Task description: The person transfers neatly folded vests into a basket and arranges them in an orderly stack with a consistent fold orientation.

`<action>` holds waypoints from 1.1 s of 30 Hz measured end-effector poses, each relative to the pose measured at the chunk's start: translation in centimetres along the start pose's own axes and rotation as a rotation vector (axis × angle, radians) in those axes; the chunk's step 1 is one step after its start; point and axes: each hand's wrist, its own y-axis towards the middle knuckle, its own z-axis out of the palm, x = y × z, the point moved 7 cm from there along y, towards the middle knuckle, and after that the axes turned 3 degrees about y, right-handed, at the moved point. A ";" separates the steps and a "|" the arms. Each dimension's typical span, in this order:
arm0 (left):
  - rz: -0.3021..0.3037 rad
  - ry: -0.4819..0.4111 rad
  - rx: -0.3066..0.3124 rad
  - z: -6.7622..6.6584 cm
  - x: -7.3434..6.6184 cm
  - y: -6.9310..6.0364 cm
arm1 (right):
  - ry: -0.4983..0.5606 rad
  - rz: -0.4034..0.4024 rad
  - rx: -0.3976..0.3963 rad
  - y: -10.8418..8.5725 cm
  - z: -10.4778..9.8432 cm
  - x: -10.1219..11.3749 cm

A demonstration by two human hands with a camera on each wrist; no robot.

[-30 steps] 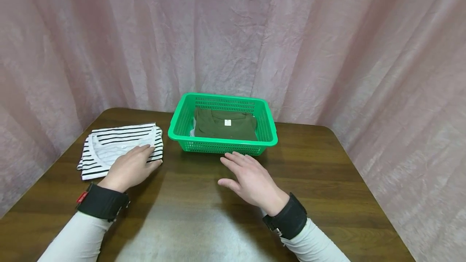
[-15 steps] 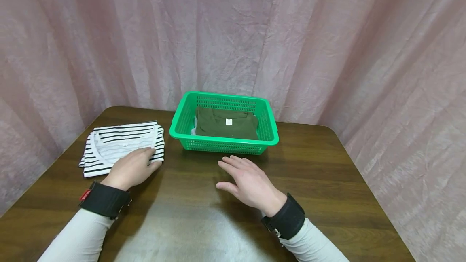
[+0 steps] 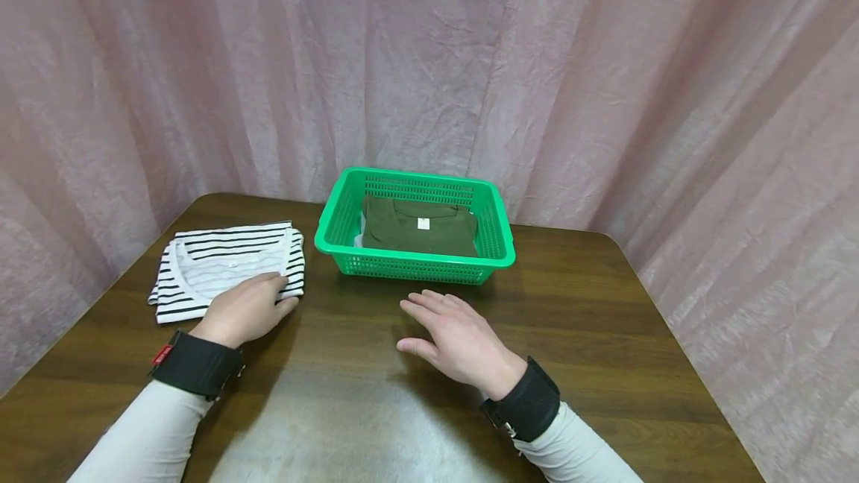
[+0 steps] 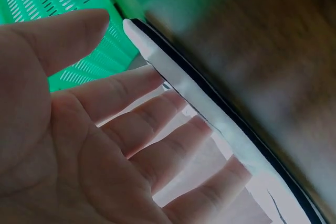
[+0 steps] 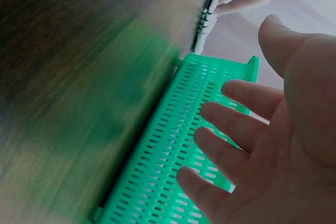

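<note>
On the left of the table lies a folded white shirt with black stripes [image 3: 231,256], its neckline facing up. My left hand [image 3: 244,310] is at its near right part, fingers extended and thumb apart; in the left wrist view the fingertips [image 4: 197,124] meet the shirt's edge. A green plastic basket [image 3: 416,267] stands at the back middle, holding a folded olive-green shirt [image 3: 419,233] with a small white label. My right hand [image 3: 463,341] hovers in front of the basket, fingers spread and holding nothing. Something pale shows under the olive shirt, mostly hidden.
The brown wooden table [image 3: 590,334] has rounded far corners. Pink curtains [image 3: 429,58] hang behind it and along both sides. Black bands [image 3: 526,401] circle both wrists over white sleeves.
The view has shifted slightly, so the shirt and basket appear a little higher and farther right. My right hand has drawn back slightly from the basket; my left hand stays at the striped shirt.
</note>
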 end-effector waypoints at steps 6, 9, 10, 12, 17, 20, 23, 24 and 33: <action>0.012 0.023 -0.001 0.1 -0.1 -0.3 | -0.001 -0.014 0.017 0.2 0.3 0.1; 0.009 0.030 0.005 0.1 -0.2 -0.2 | -0.001 -0.017 0.021 0.2 0.4 0.1; 0.007 0.033 0.010 0.1 -0.2 -0.2 | -0.001 -0.019 0.022 0.3 0.5 0.1; 0.003 0.039 0.018 0.1 -0.3 -0.1 | 0.002 -0.021 0.026 0.3 0.5 0.2; 0.015 0.050 -0.005 -0.1 -0.3 0.2 | 0.009 -0.018 0.043 0.3 0.9 0.3; 0.013 0.048 -0.043 -0.4 -0.2 0.4 | 0.010 -0.020 0.051 0.6 1.1 0.4; 0.009 0.047 -0.073 -0.5 -0.1 0.6 | 0.005 -0.026 0.060 1.0 1.2 0.7; 0.009 0.047 -0.078 -0.5 -0.1 0.6 | 0.003 -0.027 0.064 1.1 1.3 0.9; 0.011 0.047 -0.046 -0.4 -0.8 -0.3 | -0.006 -0.038 0.099 2.3 2.0 2.0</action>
